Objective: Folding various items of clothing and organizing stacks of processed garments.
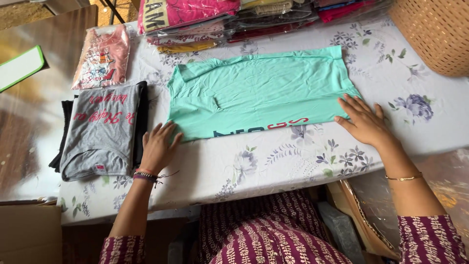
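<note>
Hands are pressing flat on a mint-green T-shirt [259, 95], which is lying partly folded across the middle of a table covered with a floral cloth [273, 161]. The left hand [159, 146] is resting with fingers spread and palm down on the shirt's lower left corner, just beside a folded grey T-shirt [100, 129] with pink lettering that is sitting on top of a folded black garment [141, 122]. The right hand [364, 122] is lying open, fingers stretched out flat, on the shirt's lower right edge, pinching nothing. The lower strip of the green shirt is showing part of a printed design along the fold. A pink packaged garment [102, 56] is lying beyond the grey one, near the table's far left corner. Stacks of wrapped clothes [229, 19] are lining the far edge of the table, touching the green shirt's top edge or just beyond it. A woven basket [435, 32] is standing at the far right corner, well apart from both hands.
</note>
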